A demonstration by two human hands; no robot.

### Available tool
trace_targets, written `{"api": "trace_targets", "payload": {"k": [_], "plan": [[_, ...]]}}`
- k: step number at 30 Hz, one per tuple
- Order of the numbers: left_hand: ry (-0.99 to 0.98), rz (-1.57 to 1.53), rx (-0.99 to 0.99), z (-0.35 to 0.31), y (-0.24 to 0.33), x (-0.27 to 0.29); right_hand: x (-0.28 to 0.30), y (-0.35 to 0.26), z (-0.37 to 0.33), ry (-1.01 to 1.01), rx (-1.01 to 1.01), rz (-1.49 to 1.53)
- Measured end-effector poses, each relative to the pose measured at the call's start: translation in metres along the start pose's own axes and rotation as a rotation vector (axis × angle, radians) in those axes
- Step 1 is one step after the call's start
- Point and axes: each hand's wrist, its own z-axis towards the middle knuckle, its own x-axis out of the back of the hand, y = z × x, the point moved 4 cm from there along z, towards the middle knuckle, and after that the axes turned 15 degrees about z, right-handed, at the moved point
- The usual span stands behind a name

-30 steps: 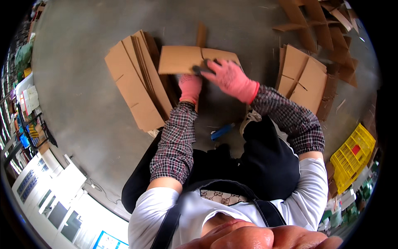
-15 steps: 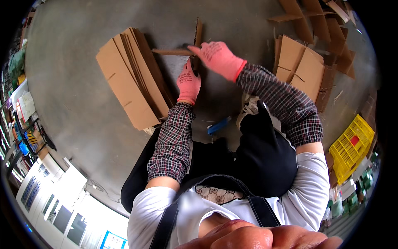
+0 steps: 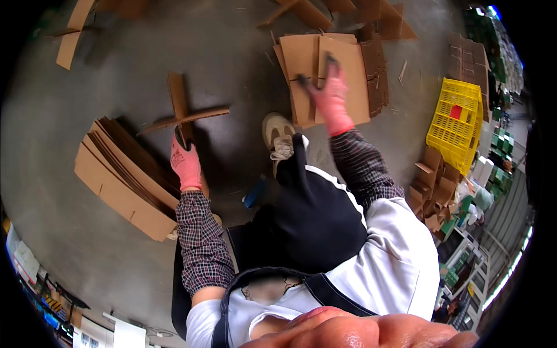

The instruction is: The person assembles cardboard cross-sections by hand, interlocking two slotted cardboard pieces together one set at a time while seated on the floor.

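Observation:
My left hand (image 3: 187, 165), in a pink glove with dark fingertips, pinches the near end of a cardboard divider (image 3: 177, 95). Its two slotted strips are joined into a cross and stand on edge on the floor. Over a stack of flat cardboard pieces (image 3: 355, 87) to the right, my right hand (image 3: 333, 104) reaches with thumb and finger spread, slightly blurred. It holds nothing, and whether it touches the top sheet I cannot tell. Another leaning stack of slotted cardboard strips (image 3: 125, 194) lies left of my left hand.
Crossed cardboard dividers (image 3: 391, 23) stand at the far right, and another crossed divider (image 3: 71, 43) at the far left. A blue tool (image 3: 254, 194) lies on the floor near my shoe (image 3: 275, 130). To the right are a yellow plastic crate (image 3: 455, 122) and brown cardboard boxes (image 3: 435, 180).
My right hand has left the divider and moved right to the other cardboard stack, its fingers now spread. My left hand keeps its grip. The view has turned rightward.

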Motion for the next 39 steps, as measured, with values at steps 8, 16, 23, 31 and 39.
{"api": "trace_targets", "payload": {"k": [8,16,23,31,39], "plan": [[-0.107,0.266,0.019,-0.051,-0.015,-0.001,0.046,0.088,-0.005,0.185,-0.034,-0.022],[0.056,0.179,0.055,-0.015,0.002,-0.003,-0.04,-0.156,-0.034,-0.453,0.548,0.344],[-0.023,-0.324,0.037,-0.057,-0.086,-0.134,-0.108,-0.19,-0.131,-1.035,1.063,-0.117],[-0.184,-0.311,0.107,-0.065,-0.059,-0.119,-0.137,-0.192,-0.146,-1.118,1.095,-0.263],[0.0,0.174,-0.019,-0.044,0.006,-0.026,-0.192,-0.145,-0.116,-1.102,1.056,-0.446]]}}
